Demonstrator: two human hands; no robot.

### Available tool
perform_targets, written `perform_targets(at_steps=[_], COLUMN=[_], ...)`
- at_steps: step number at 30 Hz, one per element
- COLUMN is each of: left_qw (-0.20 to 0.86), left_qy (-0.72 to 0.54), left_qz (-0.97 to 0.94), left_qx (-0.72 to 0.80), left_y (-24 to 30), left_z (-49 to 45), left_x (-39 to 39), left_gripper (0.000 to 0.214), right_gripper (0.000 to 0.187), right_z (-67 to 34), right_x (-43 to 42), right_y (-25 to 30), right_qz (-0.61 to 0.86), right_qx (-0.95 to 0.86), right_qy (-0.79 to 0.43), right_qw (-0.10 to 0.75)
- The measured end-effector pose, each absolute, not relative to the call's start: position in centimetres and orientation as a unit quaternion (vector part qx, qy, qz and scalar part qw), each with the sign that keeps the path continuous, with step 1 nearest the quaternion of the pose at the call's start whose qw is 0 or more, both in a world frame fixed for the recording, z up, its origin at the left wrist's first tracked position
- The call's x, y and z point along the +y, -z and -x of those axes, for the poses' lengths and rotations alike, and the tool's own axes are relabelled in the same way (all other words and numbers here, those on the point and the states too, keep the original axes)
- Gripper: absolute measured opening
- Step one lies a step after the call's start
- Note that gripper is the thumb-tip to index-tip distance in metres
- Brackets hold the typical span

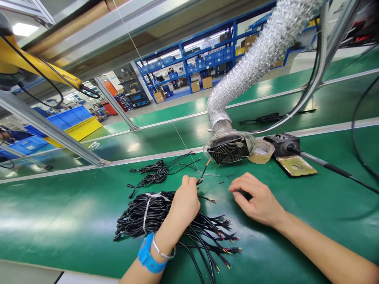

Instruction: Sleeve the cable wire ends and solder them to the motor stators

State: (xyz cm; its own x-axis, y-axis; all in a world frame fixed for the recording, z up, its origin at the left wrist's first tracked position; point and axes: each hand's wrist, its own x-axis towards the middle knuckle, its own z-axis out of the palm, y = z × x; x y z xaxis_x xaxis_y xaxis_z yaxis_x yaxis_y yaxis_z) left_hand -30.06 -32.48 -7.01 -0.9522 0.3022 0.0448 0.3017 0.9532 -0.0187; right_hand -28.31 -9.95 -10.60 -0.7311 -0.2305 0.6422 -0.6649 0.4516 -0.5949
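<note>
My left hand [186,201] is closed on a black cable [203,172], whose stripped, orange-tipped end points up toward the fume extractor fan [231,150]. Under that wrist lies a thick bundle of black cables [154,211], tied with a pale strap, with coloured wire ends fanned out to the right. My right hand [257,197] hovers to the right, thumb and fingertips pinched together; whatever is between them, if anything, is too small to tell. Short black tube pieces [229,176] lie on the green table just beyond its fingertips.
Two loose coiled cables [156,173] lie behind the bundle. At the back right are a roll of tape [260,152], a soldering iron [322,161] in its holder and a yellow sponge tray [296,165]. A silver duct [251,67] rises from the fan, and a metal rail [154,157] runs behind.
</note>
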Motion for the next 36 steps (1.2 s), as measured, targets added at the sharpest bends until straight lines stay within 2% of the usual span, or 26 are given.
perform_targets(at_steps=[6, 9, 15, 20, 25, 30, 36], left_qw=[0.001, -0.026, -0.135, -0.119, -0.112, -0.12, -0.115], left_qy=[0.084, 0.154, 0.345, 0.416, 0.451, 0.467, 0.449], left_qz=[0.216, 0.237, 0.19, 0.183, 0.17, 0.158, 0.163], left_qx=[-0.973, -0.959, -0.909, -0.883, -0.869, -0.861, -0.871], left_y=[6.3, 6.0, 6.2, 6.7, 7.1, 7.4, 7.4], left_z=[28.7, 28.0, 27.4, 26.9, 26.6, 26.3, 26.4], left_x=[-31.6, -31.0, -31.8, -32.4, -32.5, -32.4, -32.1], left_gripper=[0.021, 0.018, 0.025, 0.024, 0.035, 0.027, 0.023], right_gripper=[0.012, 0.012, 0.007, 0.018, 0.016, 0.016, 0.01], right_z=[29.2, 30.6, 33.7, 33.5, 29.9, 26.9, 26.2], right_x=[-9.3, -9.4, -11.3, -12.5, -11.6, -11.1, -12.0], right_y=[10.9, 11.0, 10.8, 10.5, 8.7, 7.3, 8.3], right_qz=[-0.221, -0.214, -0.235, -0.242, -0.234, -0.216, -0.2], right_qx=[-0.877, -0.913, -0.944, -0.948, -0.933, -0.851, -0.804], right_qy=[-0.364, -0.298, -0.217, -0.205, -0.273, -0.474, -0.552], right_qw=[0.222, 0.179, 0.084, 0.044, 0.026, 0.065, 0.095])
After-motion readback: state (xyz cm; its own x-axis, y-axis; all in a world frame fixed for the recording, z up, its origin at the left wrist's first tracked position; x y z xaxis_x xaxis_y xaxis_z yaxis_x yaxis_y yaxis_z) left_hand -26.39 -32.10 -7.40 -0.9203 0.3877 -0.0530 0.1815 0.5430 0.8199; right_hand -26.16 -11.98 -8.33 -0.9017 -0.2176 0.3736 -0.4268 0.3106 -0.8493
